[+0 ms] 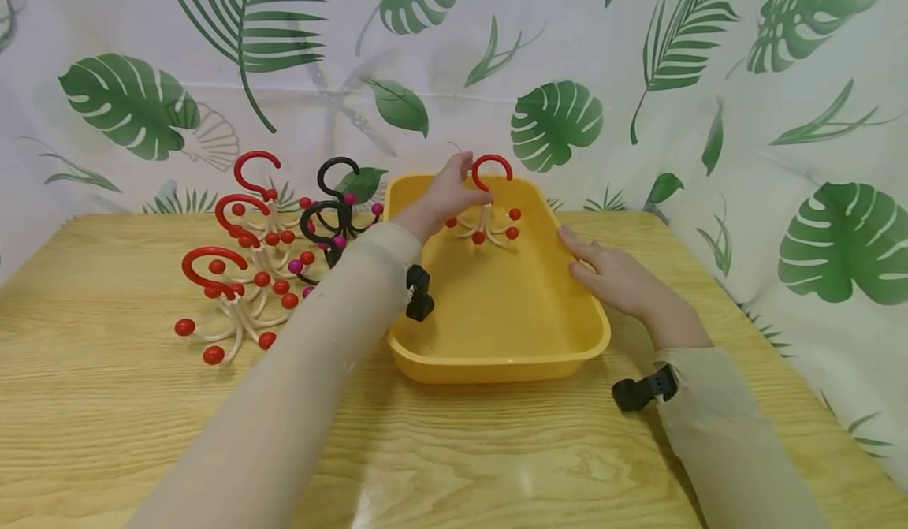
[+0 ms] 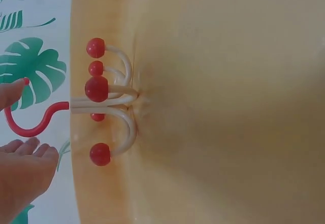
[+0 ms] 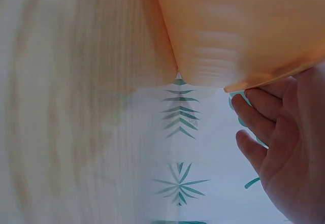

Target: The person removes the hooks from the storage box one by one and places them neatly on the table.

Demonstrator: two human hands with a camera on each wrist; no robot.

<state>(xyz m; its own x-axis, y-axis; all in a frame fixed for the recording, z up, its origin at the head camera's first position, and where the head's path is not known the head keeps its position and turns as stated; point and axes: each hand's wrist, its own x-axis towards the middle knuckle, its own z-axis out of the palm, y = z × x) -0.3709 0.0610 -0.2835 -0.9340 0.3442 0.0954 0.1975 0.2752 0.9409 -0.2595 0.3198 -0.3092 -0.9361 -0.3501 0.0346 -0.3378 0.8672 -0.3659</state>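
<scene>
A multi-prong hanger with a red top hook and red ball tips (image 1: 485, 217) stands upright at the far end of a yellow plastic bin (image 1: 496, 362). My left hand (image 1: 452, 188) is beside that red hook. In the left wrist view, the thumb and fingers (image 2: 28, 176) are spread to either side of the red hook (image 2: 35, 131), with a gap around it. My right hand (image 1: 617, 277) rests at the bin's right rim, its thumb over the edge. In the right wrist view, the right fingers (image 3: 256, 117) lie loosely extended outside, just under the rim.
Left of the bin stand several similar red hangers (image 1: 237, 320) and black hangers with pink ball tips (image 1: 344, 210). They crowd close together, partly behind my left sleeve (image 1: 326, 340). A leaf-print cloth (image 1: 454, 64) hangs behind the wooden table (image 1: 482, 442) and along its right side.
</scene>
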